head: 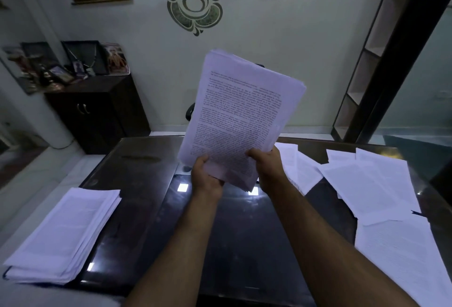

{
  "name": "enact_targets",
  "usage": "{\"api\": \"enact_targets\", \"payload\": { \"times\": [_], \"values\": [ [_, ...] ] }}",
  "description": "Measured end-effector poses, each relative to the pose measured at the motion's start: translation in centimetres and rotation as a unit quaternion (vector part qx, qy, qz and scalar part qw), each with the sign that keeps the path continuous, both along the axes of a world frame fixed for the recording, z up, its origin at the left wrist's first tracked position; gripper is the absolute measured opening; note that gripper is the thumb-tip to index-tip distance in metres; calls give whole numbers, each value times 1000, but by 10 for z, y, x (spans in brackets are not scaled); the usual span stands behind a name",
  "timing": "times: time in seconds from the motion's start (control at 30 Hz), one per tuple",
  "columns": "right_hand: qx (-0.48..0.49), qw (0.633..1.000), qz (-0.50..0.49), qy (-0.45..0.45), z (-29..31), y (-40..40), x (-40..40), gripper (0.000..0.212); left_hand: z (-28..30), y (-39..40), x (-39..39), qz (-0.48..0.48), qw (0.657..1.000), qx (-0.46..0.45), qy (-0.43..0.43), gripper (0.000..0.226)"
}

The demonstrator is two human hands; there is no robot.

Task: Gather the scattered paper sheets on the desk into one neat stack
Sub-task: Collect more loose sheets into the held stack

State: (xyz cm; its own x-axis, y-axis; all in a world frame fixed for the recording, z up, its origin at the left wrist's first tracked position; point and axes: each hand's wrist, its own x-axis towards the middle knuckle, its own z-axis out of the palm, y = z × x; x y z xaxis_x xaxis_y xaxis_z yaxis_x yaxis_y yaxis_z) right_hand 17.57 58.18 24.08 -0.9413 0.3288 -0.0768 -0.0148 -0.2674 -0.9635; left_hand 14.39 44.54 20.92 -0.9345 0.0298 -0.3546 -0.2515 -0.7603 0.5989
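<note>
White printed bundle of sheets is held upright above the dark desk. Left hand and right hand each grip its lower edge, thumbs in front. Advice: tap the bottom edge on the desk to square it, loosening the grip slightly. Loose sheets lie right of the right hand; a flat pile lies well left.

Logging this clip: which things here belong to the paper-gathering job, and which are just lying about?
Job: held paper bundle, gripped by left hand and right hand; loose sheets on desk's right; paper stack on desk's left.

Lying about: pen; dark cabinet; framed pictures.
</note>
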Motion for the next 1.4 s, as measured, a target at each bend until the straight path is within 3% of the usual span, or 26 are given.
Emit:
{"api": "enact_targets", "payload": {
  "times": [0.1,0.23,0.4,0.53,0.67,0.8,0.87,0.93,1.03,1.17,1.33,1.4],
  "values": [
    [-10,1000,2,-7,6,-24,0,56,-5,-26,-9,26,1000,-15,4,60],
    [-31,999,-3,12,7,-49,-12,27,-5,-54,-21,37,996,-81,12,54],
    [-47,999,-22,9,1,-110,-37,33,0,-112,-39,12,992,-110,53,41],
    [-113,990,-75,-33,-5,-157,-56,20,-19,-149,-56,-45,989,-133,55,39],
    [-183,977,-93,-60,-28,-203,-79,22,-41,-182,-71,-31,970,-235,53,32],
    [-190,965,-109,-147,-57,-233,-86,31,-38,-224,-91,7,911,-407,65,19],
    [-152,960,-137,-190,-70,-243,-86,41,-32,-246,-100,15,888,-455,69,6],
    [-51,954,-176,-238,-82,-248,-88,71,-28,-265,-111,18,871,-486,70,12],
    [130,956,-171,-202,-81,-253,-89,92,-21,-282,-123,1,826,-554,107,9],
    [390,904,-124,-121,-65,-260,-101,89,-10,-290,-112,-52,791,-591,150,13],
    [430,899,-41,-73,-75,-258,-122,80,-8,-312,-103,-122,773,-600,166,25],
    [399,915,-3,-69,-79,-254,-126,62,-5,-325,-102,-141,775,-597,152,20]
  ]
}}
